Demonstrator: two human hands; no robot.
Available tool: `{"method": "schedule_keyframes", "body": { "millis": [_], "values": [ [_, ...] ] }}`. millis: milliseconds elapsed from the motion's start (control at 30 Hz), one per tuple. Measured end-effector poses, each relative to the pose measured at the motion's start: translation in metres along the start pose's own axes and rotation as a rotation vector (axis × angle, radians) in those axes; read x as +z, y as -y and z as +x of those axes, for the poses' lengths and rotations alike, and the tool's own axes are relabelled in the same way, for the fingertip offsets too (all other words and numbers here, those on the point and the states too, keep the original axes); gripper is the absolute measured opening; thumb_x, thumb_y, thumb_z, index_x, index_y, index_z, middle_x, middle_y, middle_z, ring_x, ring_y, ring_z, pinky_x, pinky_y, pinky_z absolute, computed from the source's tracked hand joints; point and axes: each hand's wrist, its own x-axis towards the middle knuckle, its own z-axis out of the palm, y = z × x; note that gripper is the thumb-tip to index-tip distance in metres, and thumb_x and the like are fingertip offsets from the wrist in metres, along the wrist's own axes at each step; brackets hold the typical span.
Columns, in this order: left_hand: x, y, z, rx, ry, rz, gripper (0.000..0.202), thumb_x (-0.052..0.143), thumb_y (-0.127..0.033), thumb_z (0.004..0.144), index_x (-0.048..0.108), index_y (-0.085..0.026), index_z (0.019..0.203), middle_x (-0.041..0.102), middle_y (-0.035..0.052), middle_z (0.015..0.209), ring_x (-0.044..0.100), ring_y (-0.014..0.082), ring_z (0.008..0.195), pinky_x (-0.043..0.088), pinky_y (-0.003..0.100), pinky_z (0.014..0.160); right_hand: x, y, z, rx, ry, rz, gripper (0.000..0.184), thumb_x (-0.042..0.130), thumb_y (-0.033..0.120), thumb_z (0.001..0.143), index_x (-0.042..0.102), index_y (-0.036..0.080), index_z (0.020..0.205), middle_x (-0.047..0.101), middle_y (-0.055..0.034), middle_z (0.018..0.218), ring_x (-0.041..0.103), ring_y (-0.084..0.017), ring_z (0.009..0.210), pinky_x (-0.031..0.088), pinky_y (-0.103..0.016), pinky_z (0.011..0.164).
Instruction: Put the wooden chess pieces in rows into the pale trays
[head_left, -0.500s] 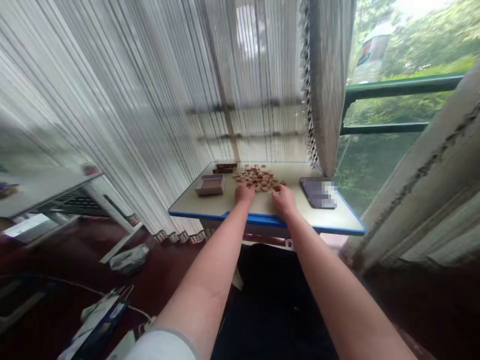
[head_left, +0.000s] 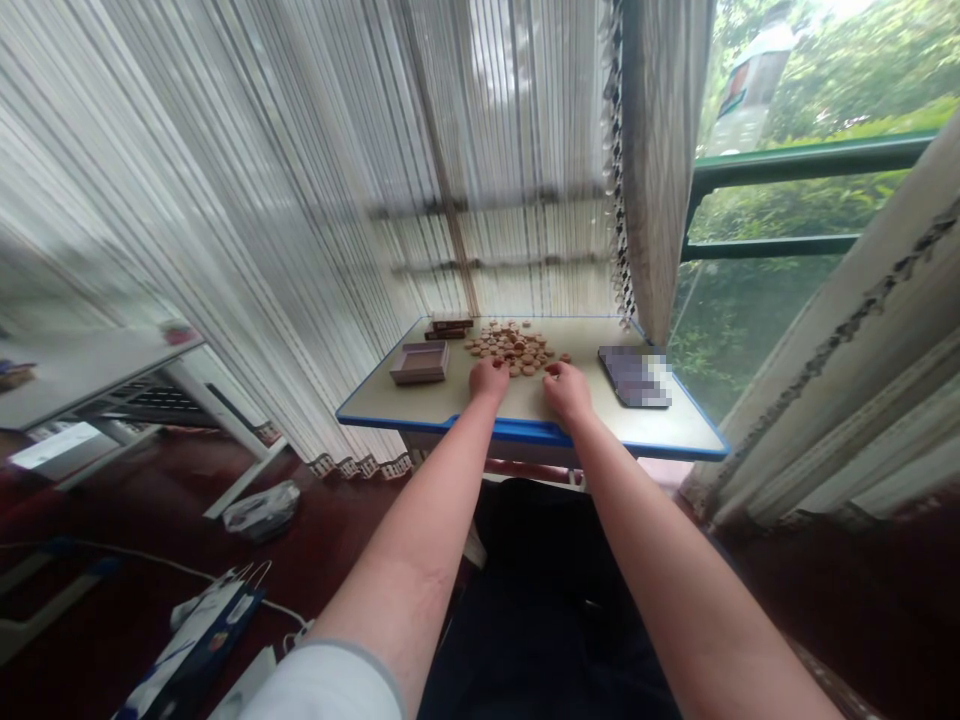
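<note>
A loose heap of small round wooden pieces (head_left: 517, 345) is spread over the back middle of the table. My left hand (head_left: 490, 377) rests at the heap's front left edge, its fingers curled toward the pieces. At the front right edge is my right hand (head_left: 567, 387), thumb and forefinger drawn together beside a few pieces. Whatever either hand pinches is too small or hidden to tell. Left of the heap lies an open shallow box (head_left: 420, 364), with nothing visible inside.
The small table (head_left: 367, 405) has a blue edge. Dark brown box-like items (head_left: 449, 328) lie at its back left, and a dark flat device (head_left: 634, 377) at the right. String curtains (head_left: 315, 200) hang behind. A paper bag (head_left: 199, 640) and a plastic bag (head_left: 262, 510) are on the floor.
The view has tilted slightly, so the table appears a little higher and sharper. Both hands stay at the heap's front edge with hardly any visible movement.
</note>
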Motion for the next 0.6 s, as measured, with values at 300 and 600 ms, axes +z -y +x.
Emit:
{"method": "schedule_keyframes", "body": {
  "millis": [300, 600],
  "values": [
    [-0.0004, -0.0007, 0.001, -0.005, 0.011, -0.01, 0.018, 0.055, -0.029, 0.079, 0.069, -0.02, 0.086, 0.071, 0.0068, 0.093, 0.064, 0.0199, 0.09, 0.047, 0.028, 0.08, -0.0007, 0.001, 0.0004, 0.002, 0.003, 0.0, 0.032, 0.047, 0.018, 0.076, 0.069, 0.013, 0.099, 0.067, -0.0113, 0.101, 0.059, -0.021, 0.097, 0.041, -0.028, 0.09],
    [-0.0006, -0.0008, 0.0009, -0.003, 0.011, -0.005, 0.018, 0.055, -0.03, 0.078, 0.069, -0.02, 0.083, 0.071, 0.0067, 0.089, 0.064, 0.0204, 0.086, 0.047, 0.028, 0.076, -0.0029, 0.0028, -0.0018, -0.005, -0.007, -0.001, 0.031, 0.047, 0.017, 0.076, 0.069, 0.012, 0.098, 0.068, -0.0119, 0.1, 0.06, -0.021, 0.096, 0.041, -0.028, 0.089]
  ]
}}
